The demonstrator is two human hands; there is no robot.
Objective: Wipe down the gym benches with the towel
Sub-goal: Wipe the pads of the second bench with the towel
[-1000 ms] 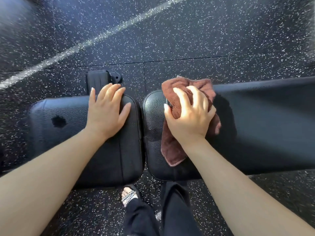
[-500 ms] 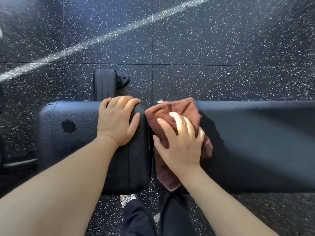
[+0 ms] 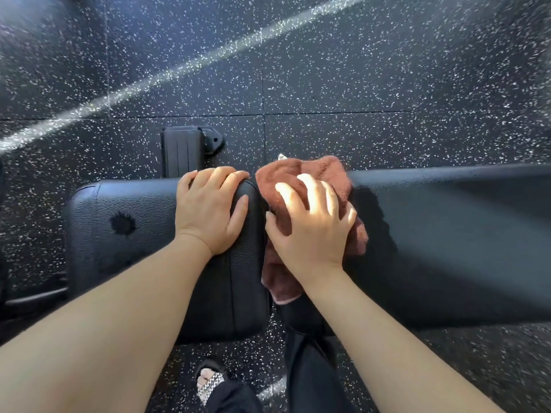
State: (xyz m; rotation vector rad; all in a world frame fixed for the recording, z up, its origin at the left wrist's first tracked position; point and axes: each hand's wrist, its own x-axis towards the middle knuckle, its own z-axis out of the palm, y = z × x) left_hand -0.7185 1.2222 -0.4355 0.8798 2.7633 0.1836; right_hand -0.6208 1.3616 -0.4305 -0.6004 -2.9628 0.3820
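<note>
A black padded gym bench lies across the view in two parts: a short seat pad (image 3: 125, 263) on the left and a long back pad (image 3: 453, 242) on the right, with a narrow gap between them. My left hand (image 3: 208, 213) rests flat on the seat pad's right end, fingers curled over its far edge. My right hand (image 3: 313, 222) presses a crumpled reddish-brown towel (image 3: 301, 174) onto the left end of the back pad, right beside the gap. Part of the towel hangs below my wrist. The seat pad has a small torn spot (image 3: 122, 225).
Black rubber floor with white speckles (image 3: 357, 84) surrounds the bench, with a pale streak of light across it. A black bench foot with a bracket (image 3: 185, 150) sticks out behind the seat pad. My dark trouser leg (image 3: 310, 368) and sandalled foot (image 3: 208, 383) stand at the near side.
My right hand has slid the towel left along the back pad to the gap, then slightly away from me. The view shifted, so the bench sits lower in frame. My left hand stays on the seat pad.
</note>
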